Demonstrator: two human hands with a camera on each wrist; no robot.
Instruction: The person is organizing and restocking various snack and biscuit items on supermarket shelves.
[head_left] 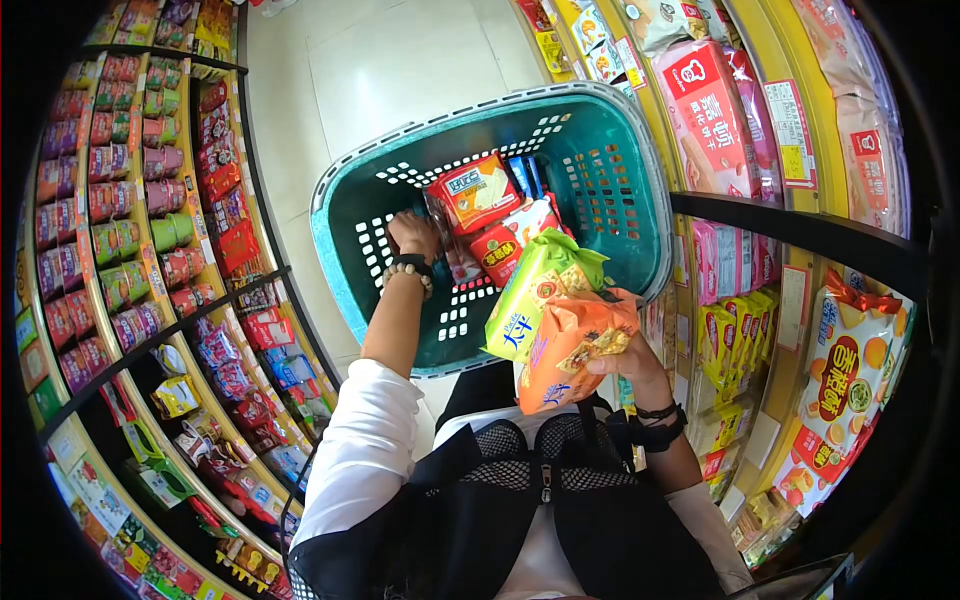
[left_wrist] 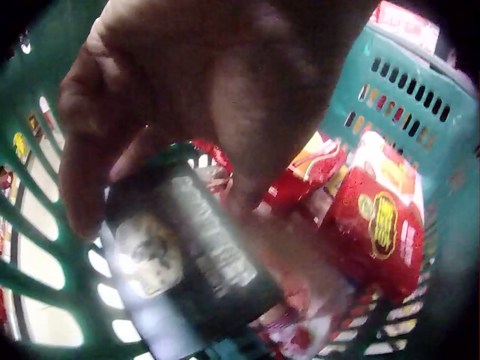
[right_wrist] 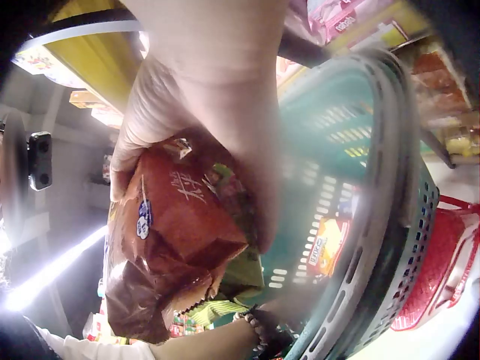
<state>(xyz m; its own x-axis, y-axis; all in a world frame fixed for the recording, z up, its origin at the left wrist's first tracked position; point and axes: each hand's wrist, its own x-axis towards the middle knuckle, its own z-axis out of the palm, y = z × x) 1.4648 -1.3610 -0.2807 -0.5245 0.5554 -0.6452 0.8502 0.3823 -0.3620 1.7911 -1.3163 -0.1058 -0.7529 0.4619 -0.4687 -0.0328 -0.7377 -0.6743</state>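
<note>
The orange plastic snack bag was positioned immediately left of the right hand, over the near rim of the green perforated plastic basket. The right hand was the nearer one. Its fingers gripped the bag at its right side. The bag's long axis ran obliquely, from the upper right to the lower left of the head view. The lime-green snack bag was located behind it, on the basket side, partly overlapped. The right forearm extended from the lower right, bent toward the body.

The left hand was lowered inside the basket, at its left wall, beside the red-and-orange biscuit pack. The left fingers spanned a dark package with pale lettering; whether they were clenched on it could not be determined.
</note>
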